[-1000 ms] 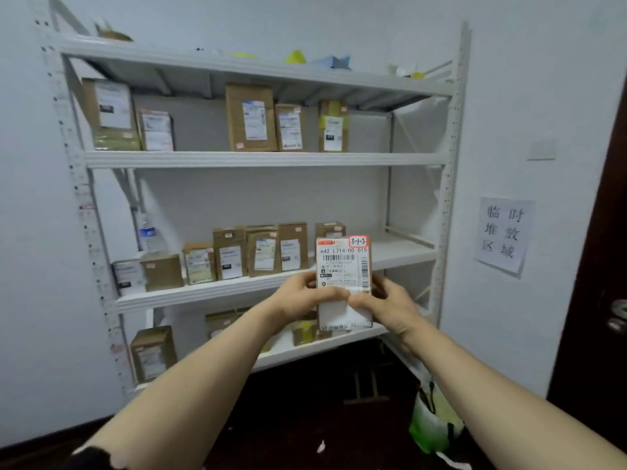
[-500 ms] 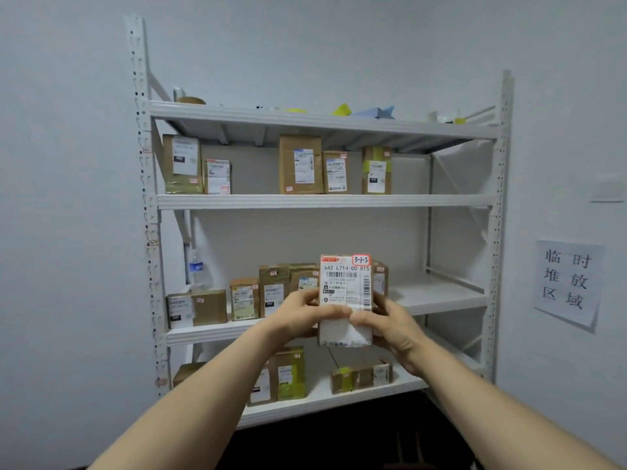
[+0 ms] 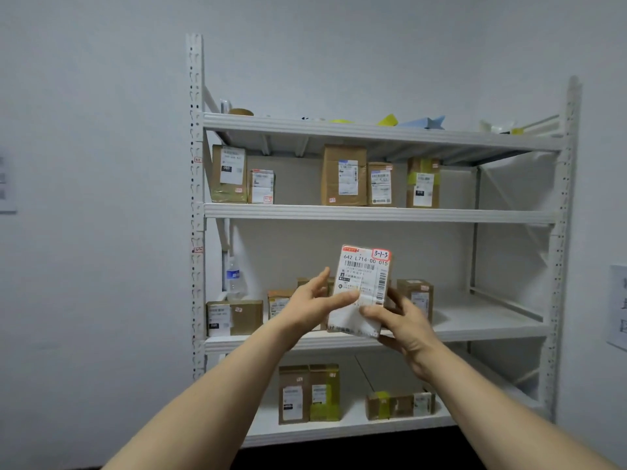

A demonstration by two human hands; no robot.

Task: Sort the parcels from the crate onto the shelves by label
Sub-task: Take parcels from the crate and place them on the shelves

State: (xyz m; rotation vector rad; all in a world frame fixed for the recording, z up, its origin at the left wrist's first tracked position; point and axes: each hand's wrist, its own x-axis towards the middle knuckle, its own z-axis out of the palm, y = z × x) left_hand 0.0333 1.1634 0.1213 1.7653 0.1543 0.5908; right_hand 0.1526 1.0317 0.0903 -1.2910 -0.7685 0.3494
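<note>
I hold a small parcel upright in front of the white shelf rack. Its white shipping label faces me, with a red-framed handwritten tag reading 3-1-5 at its top right corner. My right hand grips the parcel from below and from the right. My left hand is at the parcel's left edge with its fingers spread and lifted off; only the thumb lies on the label. The parcel hangs level with the third shelf. No crate is in view.
Several brown labelled boxes stand on the second shelf, more on the third shelf and the bottom shelf. A water bottle stands at the third shelf's left end. The right part of the third shelf is bare. A paper sign hangs on the right wall.
The view has swung left and up, so the rack now sits further right. My left hand's fingers have opened off the parcel; the right hand keeps its grip and the parcel has tilted slightly.
</note>
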